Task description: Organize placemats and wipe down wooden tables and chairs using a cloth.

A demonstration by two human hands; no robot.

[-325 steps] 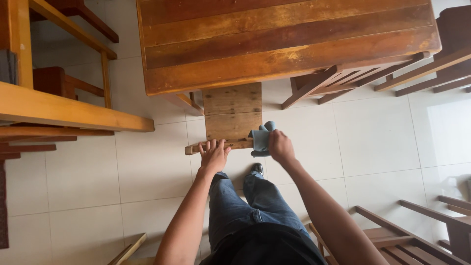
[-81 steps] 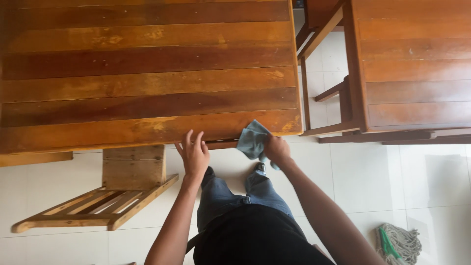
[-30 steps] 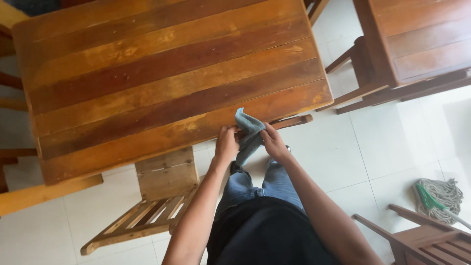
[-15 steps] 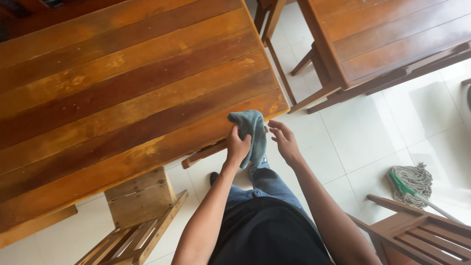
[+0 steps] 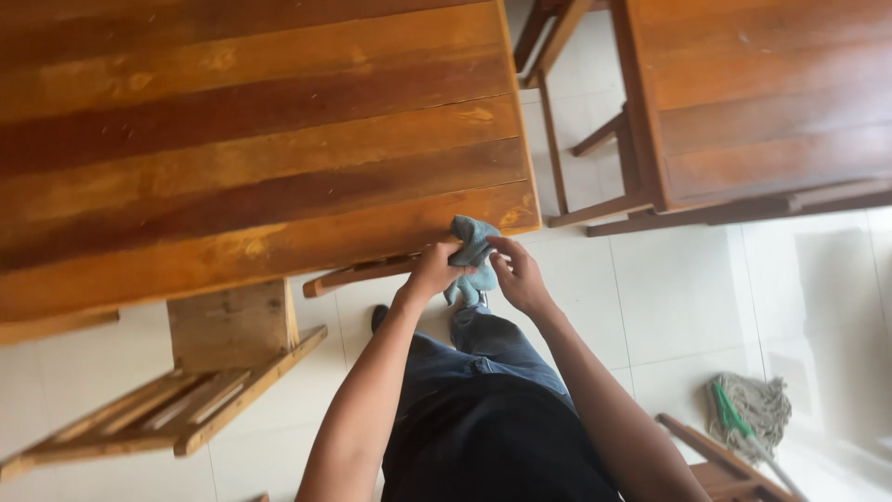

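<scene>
A crumpled blue-grey cloth (image 5: 472,253) hangs at the near right corner of a wooden slatted table (image 5: 251,158). My left hand (image 5: 433,270) grips the cloth's left side, just under the table's edge. Fingertips of my right hand (image 5: 517,275) pinch the cloth's right side. Both hands are close together, in front of my jeans-clad legs.
A wooden chair (image 5: 200,372) is tucked under the table at the lower left. A second wooden table (image 5: 762,93) stands at the upper right across a narrow gap of white tiled floor. A mop head (image 5: 751,409) lies on the floor at the lower right, beside another chair's corner (image 5: 720,465).
My right hand, open beside the cloth half a second ago, now pinches it. Both hands hold the cloth lower, off the tabletop at the table's corner. The view has shifted.
</scene>
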